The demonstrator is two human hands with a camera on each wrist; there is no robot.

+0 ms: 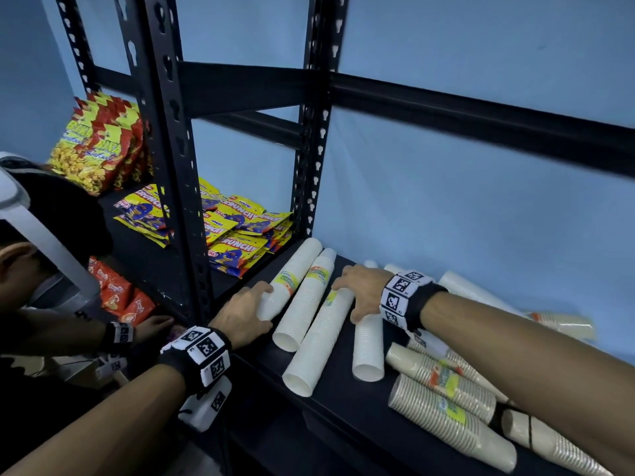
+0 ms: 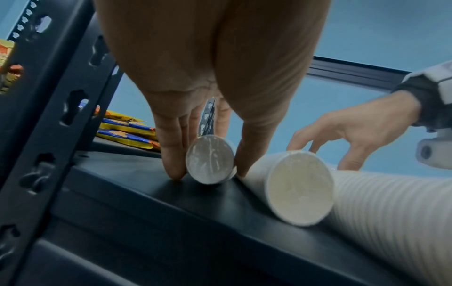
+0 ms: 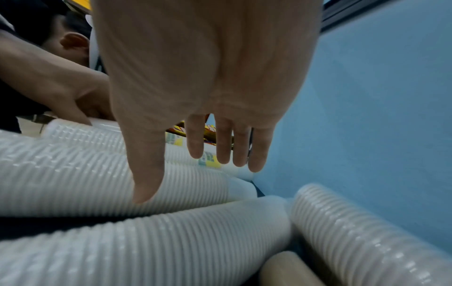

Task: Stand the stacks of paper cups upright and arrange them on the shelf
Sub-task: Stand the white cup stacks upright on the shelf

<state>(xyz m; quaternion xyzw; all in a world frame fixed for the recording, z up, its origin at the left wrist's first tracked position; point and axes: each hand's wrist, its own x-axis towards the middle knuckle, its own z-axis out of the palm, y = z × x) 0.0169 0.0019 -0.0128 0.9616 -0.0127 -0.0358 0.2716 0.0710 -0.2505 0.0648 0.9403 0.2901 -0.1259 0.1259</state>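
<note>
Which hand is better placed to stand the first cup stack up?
Left. The left hand already grips the end of the leftmost white cup stack; the right hand only rests flat, fingers straight, over another stack.

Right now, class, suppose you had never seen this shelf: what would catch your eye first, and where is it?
Long white cup stacks lie on their sides across the black shelf, none upright. The left hand grips the leftmost stack near the post, while the right hand rests spread over a stack beside it. Bright yellow snack bags are piled in the next bay to the left.
</note>
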